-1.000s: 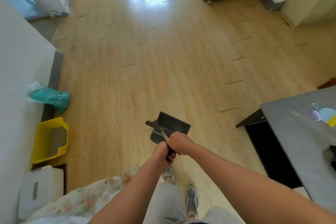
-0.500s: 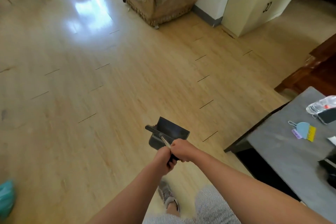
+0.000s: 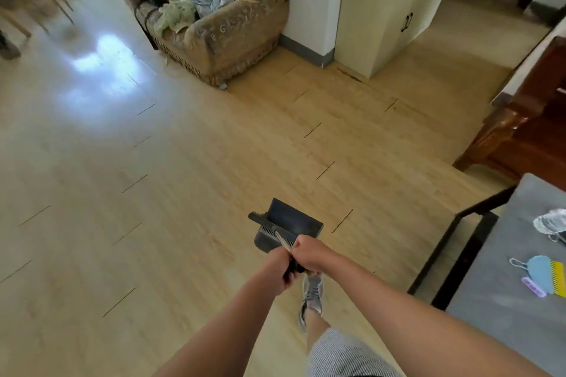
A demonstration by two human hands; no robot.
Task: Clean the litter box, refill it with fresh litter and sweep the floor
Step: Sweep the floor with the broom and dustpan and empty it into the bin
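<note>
Step in hand: sweeping stage, judged. Dustpan [image 3: 288, 228] and a brush head across it, lower centre of frame, carried above the floor [image 3: 153, 162]. Left hand [image 3: 280, 266] and right hand [image 3: 307, 255]: fingers curled tight round 2 handles, touching.

Next move calls for: somewhere to empty or store the set; none identifiable.

Hidden: litter box out of frame; pan contents unreadable; handles covered by fists. Worktop [image 3: 502, 300] at right, cut off.
</note>
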